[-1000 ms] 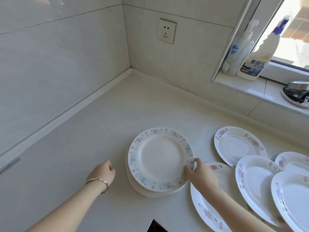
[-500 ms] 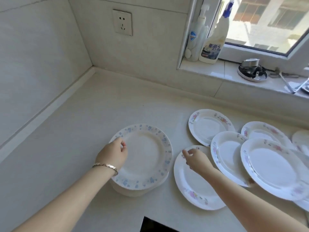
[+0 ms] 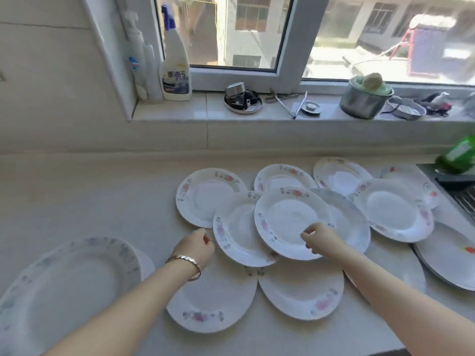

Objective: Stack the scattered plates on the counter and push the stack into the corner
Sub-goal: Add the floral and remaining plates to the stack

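Note:
The stack (image 3: 69, 286) sits at the lower left, topped by a blue-rimmed plate with a white plate edge showing under it. Several pink-flowered plates lie scattered and overlapping across the counter (image 3: 77, 196). My left hand (image 3: 198, 246), with a bracelet on the wrist, is curled beside the left rim of one overlapping plate (image 3: 236, 232) and holds nothing. My right hand (image 3: 321, 240) hovers over the near part of the topmost middle plate (image 3: 288, 219), fingers loosely curled, with no grip that I can see.
A windowsill behind the counter carries a spray bottle (image 3: 174, 68), a pump bottle (image 3: 140, 60), a metal pot (image 3: 362, 98) and small metal items. A sink edge (image 3: 462, 194) and a green bottle (image 3: 457, 155) are at the right. A metal-rimmed dish (image 3: 447, 260) lies near them.
My view has swung right from the corner to the scattered plates. Both hands left the blue-rimmed stack and moved right; the stack stays behind at the lower left.

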Available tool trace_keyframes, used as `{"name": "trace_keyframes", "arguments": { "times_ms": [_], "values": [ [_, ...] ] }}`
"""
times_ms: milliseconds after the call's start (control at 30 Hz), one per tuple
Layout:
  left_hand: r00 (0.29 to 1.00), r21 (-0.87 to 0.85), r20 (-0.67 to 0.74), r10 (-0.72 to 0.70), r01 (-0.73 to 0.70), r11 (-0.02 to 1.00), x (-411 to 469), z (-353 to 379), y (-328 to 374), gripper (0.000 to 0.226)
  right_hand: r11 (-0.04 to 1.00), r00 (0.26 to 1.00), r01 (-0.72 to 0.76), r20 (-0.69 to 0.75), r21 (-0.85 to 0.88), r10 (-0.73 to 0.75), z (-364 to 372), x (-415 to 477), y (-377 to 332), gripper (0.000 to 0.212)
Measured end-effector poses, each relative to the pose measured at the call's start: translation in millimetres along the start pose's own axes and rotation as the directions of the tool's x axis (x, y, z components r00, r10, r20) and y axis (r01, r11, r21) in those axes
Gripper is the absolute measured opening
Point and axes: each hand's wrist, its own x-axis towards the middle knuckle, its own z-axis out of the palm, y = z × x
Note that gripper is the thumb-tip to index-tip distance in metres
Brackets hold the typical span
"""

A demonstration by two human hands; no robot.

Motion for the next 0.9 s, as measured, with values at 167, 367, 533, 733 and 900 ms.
{"name": "trace_keyframes", "arguments": {
  "times_ms": [167, 367, 533, 733, 900],
  "values": [
    [0.987, -0.347, 0.105, -0.124, 0.153, 0.925, 28.5, 72.2, 74.8, 0.012, 0.997, 0.999, -0.028, -0.026, 0.066, 0.030, -35.8, 30.2, 60.8, 0.036],
    [0.913, -0.581, 0.172, -0.370, 0.397, 0.710, 42.6, 117.4, 112.2, 0.041, 0.991, 1.000, -0.019, 0.007, 0.134, 0.018, -48.2, 60.1, 99.4, 0.018],
    [0.899, -0.620, 0.135, -0.417, 0.405, 0.672, 52.2, 130.1, 117.1, 0.014, 0.983, 1.000, -0.001, -0.015, 0.185, 0.003, -48.6, 78.7, 108.1, 0.031],
    [0.920, -0.685, 0.013, -0.392, 0.294, 0.666, 54.5, 135.0, 110.4, 0.032, 0.983, 0.999, -0.034, -0.029, 0.179, 0.039, -57.1, 80.5, 108.0, 0.035],
    [0.928, -0.795, -0.027, -0.372, 0.205, 0.570, 33.0, 98.7, 90.8, 0.029, 0.992, 0.999, 0.027, -0.022, 0.124, -0.025, -59.3, 73.2, 86.7, 0.040]
  ]
}}
